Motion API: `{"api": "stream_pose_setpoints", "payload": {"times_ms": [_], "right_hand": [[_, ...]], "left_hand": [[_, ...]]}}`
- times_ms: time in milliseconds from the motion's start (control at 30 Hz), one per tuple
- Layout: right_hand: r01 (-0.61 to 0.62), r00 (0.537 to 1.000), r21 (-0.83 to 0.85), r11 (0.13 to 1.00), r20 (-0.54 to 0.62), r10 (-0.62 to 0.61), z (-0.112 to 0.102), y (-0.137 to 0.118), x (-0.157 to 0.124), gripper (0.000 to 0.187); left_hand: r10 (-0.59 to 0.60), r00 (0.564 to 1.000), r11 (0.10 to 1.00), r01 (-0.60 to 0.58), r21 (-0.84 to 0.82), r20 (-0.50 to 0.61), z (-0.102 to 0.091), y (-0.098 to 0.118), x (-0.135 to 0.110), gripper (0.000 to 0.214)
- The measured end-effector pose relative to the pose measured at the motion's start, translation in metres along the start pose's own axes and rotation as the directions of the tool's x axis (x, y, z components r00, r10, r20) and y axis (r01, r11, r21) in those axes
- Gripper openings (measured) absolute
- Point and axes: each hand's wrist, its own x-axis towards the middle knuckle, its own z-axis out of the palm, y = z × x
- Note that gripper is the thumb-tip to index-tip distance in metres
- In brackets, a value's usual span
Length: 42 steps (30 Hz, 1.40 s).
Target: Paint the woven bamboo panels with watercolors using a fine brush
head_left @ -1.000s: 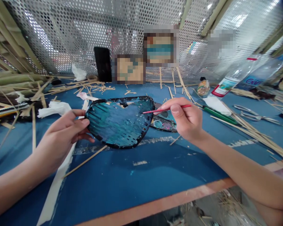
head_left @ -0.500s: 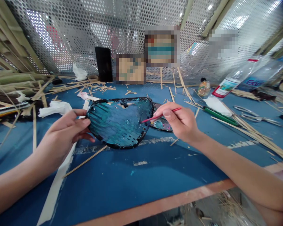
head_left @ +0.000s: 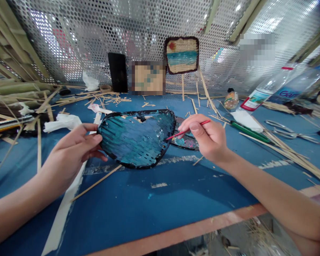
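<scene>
Left hand (head_left: 76, 151) pinches the woven heart (head_left: 136, 138)'s rim — right hand (head_left: 206, 137) grips a red brush (head_left: 188, 130), tip seemingly touching the weave.

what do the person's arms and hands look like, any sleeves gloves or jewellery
Both forearms are bare as far as the picture shows: no sleeves in view. The left hand and the right hand wear no gloves, and no rings, watch or bracelet show on the fingers or wrists. The fingernails that show look short and unpainted.

Craft workshop: bamboo strips (head_left: 285, 149), scissors (head_left: 290, 132), paint palette (head_left: 185, 140).
</scene>
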Motion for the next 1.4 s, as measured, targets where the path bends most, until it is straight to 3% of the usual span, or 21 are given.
{"api": "stream_pose_setpoints", "payload": {"times_ms": [133,267,433,533,633,833,900,1067,1233,1300,1400], "right_hand": [[-0.004,0.992,0.041,0.999,-0.128,0.009,0.0008,0.0001,-0.0008,0.023],[0.008,0.985,-0.048,0.999,-0.17,-0.016,0.0024,-0.0002,0.0004,0.024],[0.055,0.996,-0.142,0.988,-0.068,-0.065,0.0026,-0.0022,0.0014,0.022],[0.112,0.993,-0.112,0.987,0.045,-0.107,0.0021,-0.003,0.0006,0.021],[0.134,0.989,-0.063,0.989,0.076,-0.129,0.0015,-0.0026,-0.0005,0.021],[0.069,0.977,0.021,0.997,-0.205,-0.063,0.0023,-0.0017,0.0006,0.025],[0.053,0.97,-0.002,0.999,-0.237,-0.052,0.003,-0.0024,0.0018,0.026],[0.022,0.992,-0.134,0.991,-0.12,-0.038,0.0032,-0.0044,0.0026,0.024],[0.075,0.995,-0.125,0.989,0.07,-0.066,0.0025,-0.0048,0.0009,0.024],[0.056,0.998,-0.094,0.994,0.026,-0.054,0.0023,-0.0045,0.0003,0.025],[0.034,0.987,0.029,0.999,-0.156,-0.029,0.0009,-0.0031,0.0011,0.023]], "left_hand": [[0.008,1.0,1.0,-0.008,-0.001,-0.005,0.0,0.0013,0.0006,0.025],[0.029,1.0,1.0,-0.029,0.011,0.007,-0.0002,0.0022,-0.0003,0.021],[0.02,1.0,1.0,-0.02,0.002,0.014,-0.0017,0.0003,-0.0005,0.019],[0.016,1.0,1.0,-0.016,0.003,0.011,-0.0022,-0.0003,-0.0001,0.02],[-0.002,1.0,1.0,0.002,0.004,0.016,-0.0024,-0.0005,0.0008,0.023],[0.021,1.0,1.0,-0.021,0.012,0.015,-0.0032,-0.0015,0.0016,0.023],[0.017,1.0,1.0,-0.018,0.014,0.018,-0.003,-0.0014,0.0014,0.023],[0.014,1.0,1.0,-0.014,0.01,0.02,-0.0024,-0.0009,0.0009,0.024],[0.013,0.999,1.0,-0.013,0.004,0.031,-0.0038,-0.0023,0.002,0.022],[0.014,0.999,1.0,-0.014,0.005,0.035,-0.004,-0.0031,0.0023,0.022],[0.02,0.999,1.0,-0.02,0.004,0.031,-0.0039,-0.004,0.0025,0.023]]}}
